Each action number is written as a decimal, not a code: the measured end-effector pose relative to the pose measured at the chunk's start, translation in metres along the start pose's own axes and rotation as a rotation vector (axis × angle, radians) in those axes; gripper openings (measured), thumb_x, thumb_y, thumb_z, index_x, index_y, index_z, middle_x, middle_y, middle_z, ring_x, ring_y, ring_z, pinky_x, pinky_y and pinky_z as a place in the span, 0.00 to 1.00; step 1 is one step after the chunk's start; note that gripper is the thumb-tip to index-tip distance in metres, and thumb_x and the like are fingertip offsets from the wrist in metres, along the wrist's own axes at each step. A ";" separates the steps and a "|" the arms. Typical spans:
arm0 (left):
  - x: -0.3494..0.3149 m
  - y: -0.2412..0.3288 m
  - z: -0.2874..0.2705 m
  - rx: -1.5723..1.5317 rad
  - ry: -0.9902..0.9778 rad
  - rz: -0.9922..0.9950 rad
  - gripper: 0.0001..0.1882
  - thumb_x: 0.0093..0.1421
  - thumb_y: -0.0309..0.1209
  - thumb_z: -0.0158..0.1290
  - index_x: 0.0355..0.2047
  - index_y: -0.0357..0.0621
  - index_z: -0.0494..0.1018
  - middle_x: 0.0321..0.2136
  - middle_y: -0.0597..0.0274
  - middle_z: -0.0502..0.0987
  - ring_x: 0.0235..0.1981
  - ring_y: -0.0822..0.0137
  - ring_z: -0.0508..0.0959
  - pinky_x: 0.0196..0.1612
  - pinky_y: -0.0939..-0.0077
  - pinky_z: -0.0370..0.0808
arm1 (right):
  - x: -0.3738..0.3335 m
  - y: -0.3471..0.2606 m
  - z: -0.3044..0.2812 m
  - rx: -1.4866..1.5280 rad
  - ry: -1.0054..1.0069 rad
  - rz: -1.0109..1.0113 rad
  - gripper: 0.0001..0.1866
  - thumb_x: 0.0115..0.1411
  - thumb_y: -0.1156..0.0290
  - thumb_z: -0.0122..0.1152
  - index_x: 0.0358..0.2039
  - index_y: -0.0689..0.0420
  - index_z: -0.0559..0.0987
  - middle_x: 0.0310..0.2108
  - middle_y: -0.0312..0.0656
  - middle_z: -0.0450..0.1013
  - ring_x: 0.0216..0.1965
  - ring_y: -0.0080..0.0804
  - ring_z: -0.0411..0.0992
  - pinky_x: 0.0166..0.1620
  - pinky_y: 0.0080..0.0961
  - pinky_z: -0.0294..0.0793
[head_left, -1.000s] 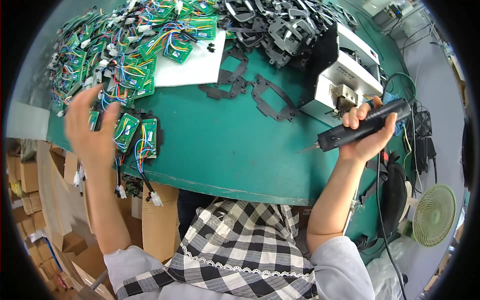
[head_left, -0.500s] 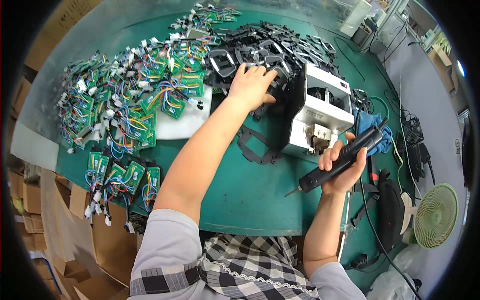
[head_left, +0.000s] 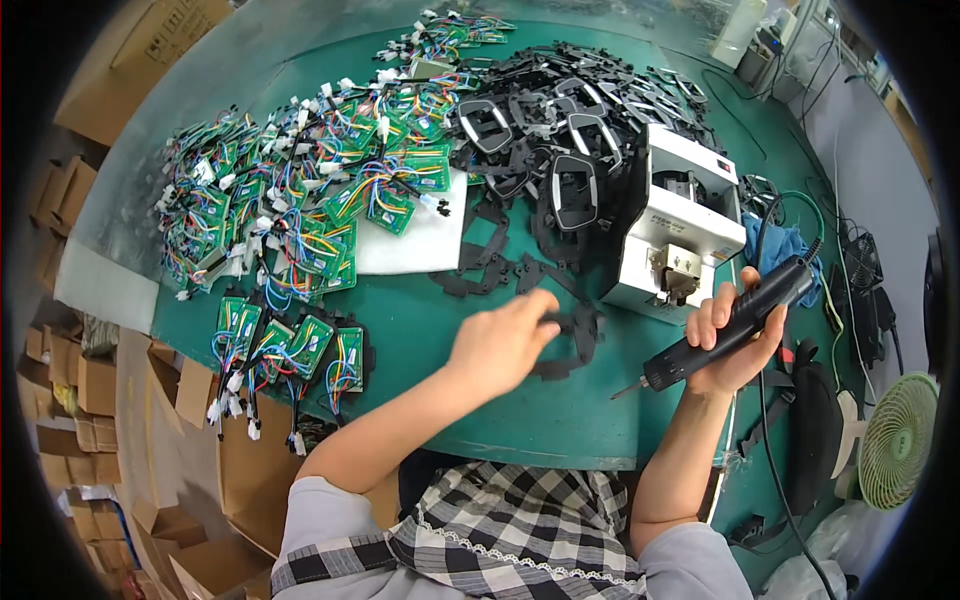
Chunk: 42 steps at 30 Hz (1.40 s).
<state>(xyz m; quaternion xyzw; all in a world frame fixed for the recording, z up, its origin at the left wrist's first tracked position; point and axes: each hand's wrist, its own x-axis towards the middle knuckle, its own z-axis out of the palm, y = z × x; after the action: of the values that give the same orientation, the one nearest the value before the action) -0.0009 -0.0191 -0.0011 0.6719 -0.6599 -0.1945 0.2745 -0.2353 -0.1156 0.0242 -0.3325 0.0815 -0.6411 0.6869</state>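
Note:
My left hand [head_left: 503, 345] is over the green table in front of me, its fingers bent and closed at the left side of a flat black plastic frame [head_left: 588, 335]. Part of that frame is hidden under the fingers, and its outline is slightly smeared. My right hand [head_left: 742, 345] is wrapped round a black electric screwdriver [head_left: 735, 325], whose thin bit points down to the left, clear of the tabletop. More black plastic frame pieces [head_left: 480, 272] lie just beyond my left hand. Behind them is a heap of black frames [head_left: 575, 120], some with grey rims.
A white metal machine [head_left: 672, 235] stands beyond the screwdriver. Green circuit boards with coloured wires [head_left: 300, 230] cover the left side, some by a white foam sheet [head_left: 410, 245]. A blue cloth [head_left: 780, 250], a cable [head_left: 775, 470] and a green fan [head_left: 897, 440] are at right.
My left hand has come back from the heap toward me, and more black frame pieces now lie in front of the heap. My right hand still holds the screwdriver. The whole view has shifted slightly.

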 end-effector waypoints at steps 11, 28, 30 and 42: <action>0.076 -0.073 -0.125 0.393 0.175 -0.136 0.18 0.56 0.42 0.57 0.42 0.44 0.76 0.41 0.57 0.78 0.38 0.60 0.80 0.42 0.66 0.75 | 0.002 0.008 0.002 -0.105 0.050 -0.002 0.27 0.67 0.46 0.41 0.51 0.57 0.65 0.19 0.39 0.65 0.13 0.26 0.64 0.17 0.24 0.66; 0.009 -0.007 -0.029 -0.061 -0.082 0.248 0.11 0.57 0.39 0.58 0.38 0.50 0.76 0.40 0.61 0.77 0.41 0.58 0.76 0.43 0.62 0.73 | 0.000 0.009 -0.002 -0.110 -0.053 0.025 0.28 0.67 0.47 0.41 0.52 0.59 0.65 0.21 0.40 0.65 0.13 0.26 0.64 0.18 0.24 0.66; 0.052 -0.030 -0.087 0.479 0.201 0.231 0.09 0.58 0.34 0.53 0.38 0.55 0.78 0.40 0.62 0.78 0.41 0.60 0.78 0.41 0.63 0.76 | -0.001 0.000 -0.009 -0.088 -0.041 0.019 0.28 0.68 0.47 0.41 0.53 0.60 0.65 0.21 0.41 0.65 0.14 0.26 0.63 0.18 0.24 0.64; 0.081 -0.120 -0.198 0.718 0.529 0.157 0.10 0.58 0.37 0.55 0.33 0.43 0.73 0.28 0.62 0.77 0.31 0.59 0.77 0.36 0.62 0.74 | 0.003 0.007 -0.009 0.044 0.000 0.093 0.28 0.68 0.47 0.41 0.53 0.60 0.66 0.21 0.40 0.64 0.15 0.25 0.62 0.19 0.23 0.64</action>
<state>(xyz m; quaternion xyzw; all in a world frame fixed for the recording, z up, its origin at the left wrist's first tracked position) 0.2209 -0.0796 0.0850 0.6991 -0.6415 0.2465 0.1973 -0.2341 -0.1216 0.0143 -0.3134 0.0827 -0.6102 0.7229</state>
